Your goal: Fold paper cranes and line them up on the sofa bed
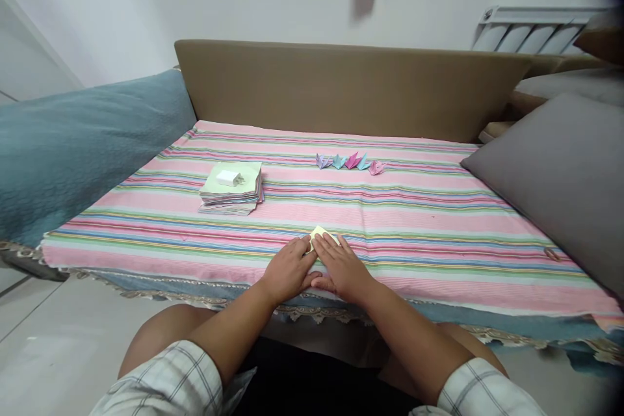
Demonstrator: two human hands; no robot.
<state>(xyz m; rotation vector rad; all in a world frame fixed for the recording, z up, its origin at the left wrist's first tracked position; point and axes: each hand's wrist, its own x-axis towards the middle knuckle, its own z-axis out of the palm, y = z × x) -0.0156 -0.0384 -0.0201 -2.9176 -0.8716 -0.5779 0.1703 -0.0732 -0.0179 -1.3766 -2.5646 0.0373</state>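
Observation:
A small pale yellow piece of paper (pixel 319 231) lies on the striped cloth (pixel 414 214) near the front edge, mostly covered by fingers. My left hand (pixel 288 270) rests on its left side, fingers lying flat. My right hand (pixel 345 268) presses on its right side with fingers stretched out. The two hands touch near the thumbs, and the paper's folds under them are hidden.
A stack of square papers (pixel 229 198) with a white plug adapter (pixel 228 177) on top is at the left. Several folded paper pieces (pixel 351 160) stand in a row behind the hands. A grey cushion (pixel 550 175) is at right, a blue-covered armrest (pixel 97 136) at left.

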